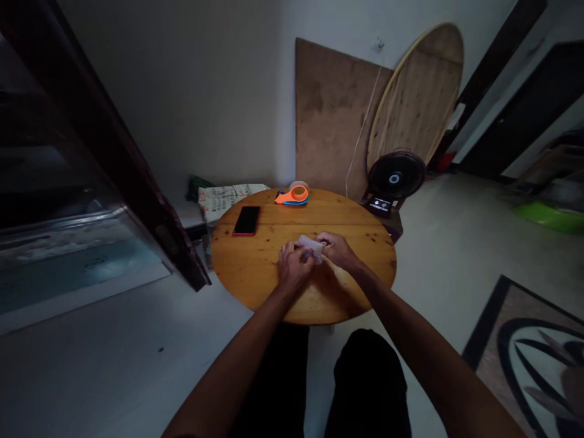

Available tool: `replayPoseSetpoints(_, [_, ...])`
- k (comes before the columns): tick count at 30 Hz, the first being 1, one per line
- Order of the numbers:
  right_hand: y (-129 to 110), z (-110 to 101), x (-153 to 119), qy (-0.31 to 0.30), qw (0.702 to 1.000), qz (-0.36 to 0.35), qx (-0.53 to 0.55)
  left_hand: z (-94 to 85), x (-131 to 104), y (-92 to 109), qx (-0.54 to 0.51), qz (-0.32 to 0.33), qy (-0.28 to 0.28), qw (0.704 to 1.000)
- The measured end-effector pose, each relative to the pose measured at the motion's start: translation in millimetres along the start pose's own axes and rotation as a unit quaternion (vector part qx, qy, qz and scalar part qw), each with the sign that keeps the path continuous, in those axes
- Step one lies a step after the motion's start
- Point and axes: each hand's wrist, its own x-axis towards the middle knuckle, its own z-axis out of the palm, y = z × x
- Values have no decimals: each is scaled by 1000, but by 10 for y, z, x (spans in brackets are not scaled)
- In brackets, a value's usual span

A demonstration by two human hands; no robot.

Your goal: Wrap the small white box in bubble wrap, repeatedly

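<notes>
Over the middle of the round wooden table (255, 280), a small whitish, translucent piece (311, 245) lies between my two hands. My left hand (294, 263) has its fingers curled on the piece's near left side. At its right edge, my right hand (336, 249) pinches it between thumb and fingers. What the piece is made of, and whether something is inside it, cannot be made out. Beyond my hands, an orange and blue tape dispenser (294, 194) rests at the table's far edge. A black-screened phone with a red rim (247, 220) lies at the left.
A printed bag (223, 198) sits behind the table's left edge. Against the wall lean a brown board (331, 115) and a round wooden top (417, 97). A black fan (396, 175) stands right of the table. My knees are below the near edge.
</notes>
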Motion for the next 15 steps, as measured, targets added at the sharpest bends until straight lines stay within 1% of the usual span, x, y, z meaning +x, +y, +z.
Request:
replayPoseSetpoints(2, [12, 1, -45, 2, 1000, -20, -21, -19, -10, 1, 2, -2, -6, 1000])
replayPoseSetpoints(6, [45, -17, -107, -18, 999, -26, -19, -32, -20, 9, 7, -12, -5, 1000])
replayPoseSetpoints(10, [79, -33, -126, -33, 997, -45, -53, -16, -16, -26, -24, -41, 39, 998])
replayPoseSetpoints(12, [93, -37, -137, -40, 996, -59, -60, -3, -12, -62, -62, -25, 53, 996])
replayPoseSetpoints(15, [118, -33, -181, -46, 993, -93, -52, 19, -4, -111, -111, 26, 37, 993])
